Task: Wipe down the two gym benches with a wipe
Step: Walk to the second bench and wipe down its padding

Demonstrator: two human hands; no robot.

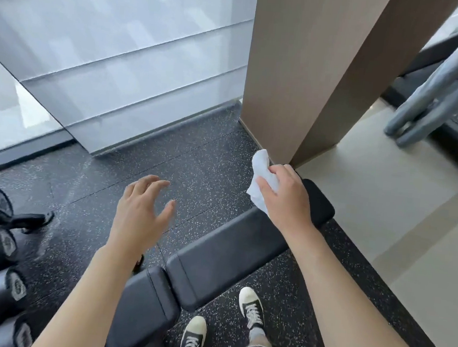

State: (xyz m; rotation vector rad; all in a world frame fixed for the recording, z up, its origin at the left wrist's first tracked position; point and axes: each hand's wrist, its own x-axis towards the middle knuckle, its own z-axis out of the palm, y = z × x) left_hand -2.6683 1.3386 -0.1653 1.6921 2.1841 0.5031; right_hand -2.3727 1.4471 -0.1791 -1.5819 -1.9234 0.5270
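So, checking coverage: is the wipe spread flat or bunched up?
Bunched up: the wipe is crumpled in the right hand, above the bench.

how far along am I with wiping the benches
Nothing visibly done yet: the pads show no wipe marks. In hand: your right hand grips the white wipe at the far end of the black bench; left hand hovers open. No second bench in view.
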